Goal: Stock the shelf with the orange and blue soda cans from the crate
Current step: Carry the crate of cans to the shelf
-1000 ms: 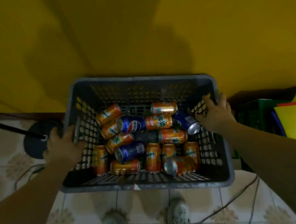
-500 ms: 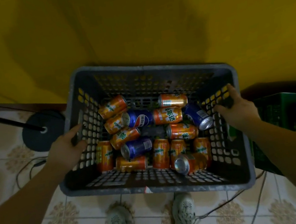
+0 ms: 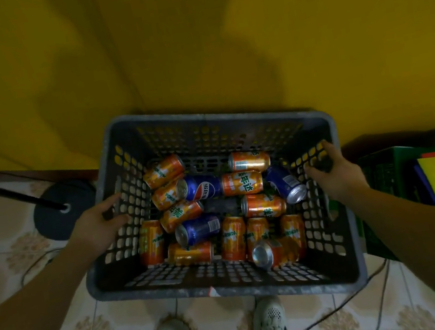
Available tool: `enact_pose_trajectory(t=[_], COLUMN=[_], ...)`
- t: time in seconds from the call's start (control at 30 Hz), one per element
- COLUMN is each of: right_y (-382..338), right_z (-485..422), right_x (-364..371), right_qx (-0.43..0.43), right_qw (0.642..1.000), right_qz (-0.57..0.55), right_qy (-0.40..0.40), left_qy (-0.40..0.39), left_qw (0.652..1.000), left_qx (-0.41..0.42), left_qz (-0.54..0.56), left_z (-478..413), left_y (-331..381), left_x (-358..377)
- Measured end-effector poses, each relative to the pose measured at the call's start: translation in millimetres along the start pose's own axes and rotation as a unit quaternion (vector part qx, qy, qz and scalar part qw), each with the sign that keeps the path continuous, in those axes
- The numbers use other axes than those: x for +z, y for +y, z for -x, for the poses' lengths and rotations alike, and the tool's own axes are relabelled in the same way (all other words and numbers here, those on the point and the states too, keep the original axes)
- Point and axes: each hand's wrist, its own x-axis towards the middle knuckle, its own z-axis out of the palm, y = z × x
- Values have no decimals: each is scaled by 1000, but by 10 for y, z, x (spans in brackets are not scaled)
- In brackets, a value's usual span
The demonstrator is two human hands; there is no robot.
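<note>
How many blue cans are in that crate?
3: the middle blue can beside an orange can, the right blue can near the right wall of the crate, the front blue can left of centre. Others may lie hidden underneath.

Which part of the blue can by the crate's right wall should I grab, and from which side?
Grip the blue can across the middle of its barrel, coming down from above. It lies on its side on top of the pile, so its curved flanks are free. The right hand, gripping the crate, is nearest.
</note>
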Motion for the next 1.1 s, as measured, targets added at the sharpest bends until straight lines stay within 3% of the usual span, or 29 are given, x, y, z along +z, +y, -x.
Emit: enact_pose_trajectory(t=[0.37,0.67,0.87,1.1], right_y=[-150,268,963,2017], right_z=[1391,3193,4321,5856], right_x=[-1012,-1826,-2170,-2363], right_qx=[-4,97,187,298], right_qw=[1000,985,953,898], right_qz=[-8,-52,-125,-157], right_qy=[29,130,203,283], left_qy=[1,-64,-121,-200], left_qw=[1000,971,926,858], left_qx=[25,208,330,447], left_qz=[-5,-95,-136,-158], left_z=[1177,2092,2633,3720], left_y=[369,1187,1879,2495], left_x=[-1048,-1801,-1652,-810])
